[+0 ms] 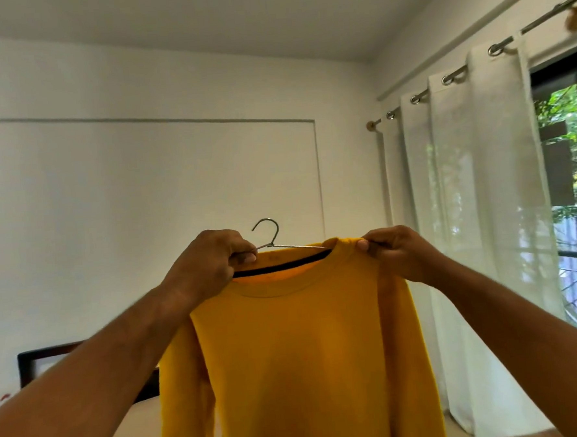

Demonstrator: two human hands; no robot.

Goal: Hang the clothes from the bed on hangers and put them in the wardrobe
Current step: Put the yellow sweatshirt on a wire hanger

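A mustard-yellow sweatshirt (298, 352) hangs in front of me at chest height, its collar up and body drooping down. A thin metal hanger (275, 242) pokes out of the neck opening, hook upward, one wire arm running into the collar. My left hand (212, 260) grips the hanger's left end together with the sweatshirt's left shoulder. My right hand (394, 254) pinches the right shoulder of the sweatshirt beside the collar. The sleeves hang down at both sides.
The bed (137, 427) with a light sheet lies below, with a dark wooden headboard (49, 354) against the white wall. White curtains (474, 190) on a metal rod cover a window (568, 174) at the right. No wardrobe is in view.
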